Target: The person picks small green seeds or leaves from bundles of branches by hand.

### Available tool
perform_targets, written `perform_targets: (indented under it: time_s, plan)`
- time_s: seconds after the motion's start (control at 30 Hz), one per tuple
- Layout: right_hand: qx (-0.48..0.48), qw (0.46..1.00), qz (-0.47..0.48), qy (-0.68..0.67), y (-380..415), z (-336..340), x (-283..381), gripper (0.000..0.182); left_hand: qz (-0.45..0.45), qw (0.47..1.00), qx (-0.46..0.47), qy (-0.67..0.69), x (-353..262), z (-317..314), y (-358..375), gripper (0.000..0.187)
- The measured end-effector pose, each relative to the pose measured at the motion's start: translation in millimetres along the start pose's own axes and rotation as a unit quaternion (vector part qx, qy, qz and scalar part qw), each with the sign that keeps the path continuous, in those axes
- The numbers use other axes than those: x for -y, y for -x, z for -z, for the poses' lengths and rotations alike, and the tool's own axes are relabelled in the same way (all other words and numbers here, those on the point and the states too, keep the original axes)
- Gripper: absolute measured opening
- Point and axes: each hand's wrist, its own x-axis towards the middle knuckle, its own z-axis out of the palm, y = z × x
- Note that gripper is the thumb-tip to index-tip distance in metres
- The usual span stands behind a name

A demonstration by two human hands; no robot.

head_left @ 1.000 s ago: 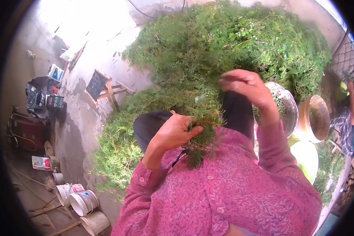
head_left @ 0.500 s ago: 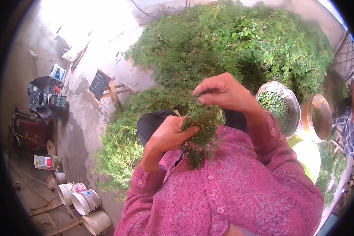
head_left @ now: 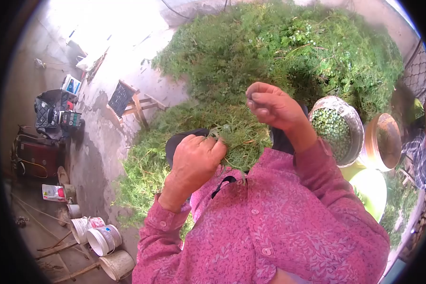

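My left hand point(head_left: 194, 158) is closed round a green conifer sprig point(head_left: 241, 146), whose feathery leaves spread to the right over my lap. My right hand point(head_left: 279, 106) is raised above and to the right of the sprig, apart from it. Its thumb and fingers are pressed together, and whatever may be between them is too small to make out. Right of that hand stands a whitish bucket point(head_left: 357, 142) containing many small green cones point(head_left: 330, 124).
A large heap of cut conifer branches point(head_left: 251, 52) lies ahead. Beside the cone bucket are a second bucket point(head_left: 366, 142) and a pale green tub point(head_left: 371, 194). At left are a small folding stool point(head_left: 123, 102) and several white buckets point(head_left: 97, 244). Another person's checked clothing point(head_left: 414, 151) shows far right.
My left hand has turned knuckles up, and the sprig now lies lower and to the right of it. My right hand has moved slightly right, away from the sprig, with its fingers curled in.
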Motion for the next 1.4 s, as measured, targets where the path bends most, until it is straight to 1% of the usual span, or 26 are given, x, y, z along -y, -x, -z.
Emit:
perform_targets:
  time_s: [0.07, 0.13, 0.17, 0.2, 0.27, 0.3, 0.33, 0.4, 0.43, 0.5, 0.53, 0.57, 0.6, 0.83, 0.9, 0.93, 1.0, 1.03, 1.1, 1.13, 1.2, 1.27, 1.3, 1.33, 1.37, 1.4]
  plan:
    - [-0.002, 1.000, 0.004, 0.012, -1, -2, -6, 0.013, -0.025, 0.999, -0.028, -0.040, 0, -1, -1, 0.014]
    - [0.019, 0.996, -0.002, 0.091, -1, -11, -10, 0.010, -0.027, 0.998, -0.026, -0.044, 1, -2, 1, 0.016]
    - [-0.019, 0.987, -0.032, 0.157, 3, -17, -8, 0.015, -0.028, 0.998, -0.026, -0.047, 1, -2, 2, 0.017]
    - [-0.021, 0.987, -0.032, 0.157, 4, -21, -6, 0.015, -0.028, 0.998, -0.026, -0.045, 1, -2, 2, 0.017]
    - [0.010, 0.948, -0.077, 0.310, 3, -27, -5, 0.025, -0.030, 0.999, -0.019, -0.039, 1, -4, 2, 0.015]
    - [0.030, 0.933, -0.065, 0.353, 4, -36, -2, 0.031, -0.030, 0.999, -0.019, -0.039, 1, -4, 2, 0.015]
    - [0.030, 0.933, -0.066, 0.352, 1, -36, -3, 0.031, -0.031, 0.999, -0.015, -0.035, 1, -5, 2, 0.014]
    - [0.116, 0.874, -0.066, 0.467, -6, -31, -7, 0.030, -0.032, 0.999, -0.011, -0.032, 2, -6, 2, 0.014]
    - [0.117, 0.874, -0.066, 0.467, -6, -30, -9, 0.030, -0.030, 0.999, -0.013, -0.031, 2, -7, 3, 0.012]
    - [0.118, 0.911, -0.069, 0.389, -5, -31, -13, 0.028, -0.027, 0.999, -0.014, -0.029, 2, -9, 4, 0.010]
    - [0.119, 0.911, -0.070, 0.388, -5, -31, -14, 0.028, -0.018, 0.999, -0.036, -0.018, 1, -10, 4, 0.008]
    - [0.107, 0.914, -0.085, 0.382, -5, -31, -14, 0.027, -0.009, 0.998, -0.059, -0.007, 1, -12, 4, 0.011]
    - [0.094, 0.917, -0.100, 0.374, -5, -32, -14, 0.027, -0.008, 0.998, -0.058, -0.006, 1, -12, 5, 0.011]
    - [0.058, 0.929, -0.104, 0.351, -2, -41, -19, 0.020, -0.008, 0.999, -0.040, -0.002, 2, -16, 6, 0.010]
    - [0.036, 0.922, -0.012, 0.384, -5, -35, -26, 0.017, -0.005, 0.999, -0.036, -0.001, 2, -17, 7, 0.010]
    - [0.036, 0.923, -0.012, 0.384, -5, -35, -28, 0.017, 0.003, 0.999, -0.031, 0.006, 1, -18, 8, 0.012]
    - [-0.052, 0.925, 0.038, 0.374, -4, -40, -32, 0.015, 0.012, 0.999, -0.026, 0.014, 0, -18, 9, 0.013]
    - [-0.052, 0.926, 0.038, 0.373, -3, -42, -34, 0.015, 0.019, 1.000, -0.012, 0.012, -1, -17, 10, 0.011]
    - [-0.092, 0.926, 0.079, 0.357, -1, -47, -34, 0.012, 0.030, 1.000, 0.004, 0.008, -4, -14, 8, 0.009]
    - [-0.084, 0.927, 0.076, 0.357, 0, -48, -33, 0.012, 0.040, 0.999, 0.009, 0.030, -5, -12, 4, 0.009]
    - [-0.135, 0.831, 0.155, 0.516, -3, -51, -33, 0.012, 0.081, 0.996, 0.014, 0.033, -3, -9, 7, 0.009]
    - [-0.131, 0.890, 0.154, 0.410, -2, -53, -33, 0.011, 0.067, 0.989, -0.035, 0.125, 0, -15, 11, 0.009]
    - [-0.096, 0.951, 0.100, 0.275, 3, -50, -30, 0.010, 0.088, 0.989, -0.034, 0.118, -2, -13, 12, 0.009]
    - [-0.065, 0.987, 0.042, 0.138, 5, -49, -27, 0.009, 0.086, 0.986, -0.056, 0.129, -3, -9, 11, 0.010]
    - [-0.055, 0.988, 0.034, 0.137, 4, -51, -27, 0.009, 0.080, 0.983, -0.081, 0.141, -3, -6, 10, 0.010]
    - [-0.054, 0.993, 0.024, 0.101, 5, -52, -27, 0.008, 0.090, 0.983, -0.082, 0.139, -4, -5, 11, 0.010]
